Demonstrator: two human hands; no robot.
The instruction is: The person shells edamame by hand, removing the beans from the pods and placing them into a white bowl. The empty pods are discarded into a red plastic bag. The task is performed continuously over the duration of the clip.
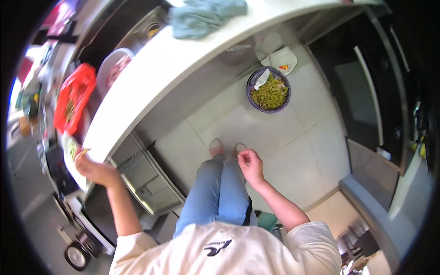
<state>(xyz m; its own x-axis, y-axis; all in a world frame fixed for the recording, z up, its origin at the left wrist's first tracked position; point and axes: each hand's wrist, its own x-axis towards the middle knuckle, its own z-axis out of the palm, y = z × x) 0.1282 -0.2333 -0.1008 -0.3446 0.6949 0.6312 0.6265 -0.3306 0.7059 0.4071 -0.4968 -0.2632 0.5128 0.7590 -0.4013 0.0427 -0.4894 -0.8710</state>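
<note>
My left hand (90,167) is at the left over a white dish (80,177) that holds small green pieces. A small yellowish-green piece shows at its fingertips, blurred; whether the fingers grip it I cannot tell. Just beyond the dish lies an open red plastic bag (90,74) with greenish-brown pods inside. My right hand (251,166) hangs in front of my knees with its fingers curled in; whether something small is between them is not visible. On the floor ahead stands a round bin (248,90) with a dark liner, filled with green pods or shells and a white scrap.
A white curved countertop (165,65) runs from the left to the top. On it are a white bowl (103,67) of pink raw meat and a grey-blue cloth (206,17). A white plastic bag (283,60) lies behind the bin. Dark glass-fronted cabinets (361,89) stand at right.
</note>
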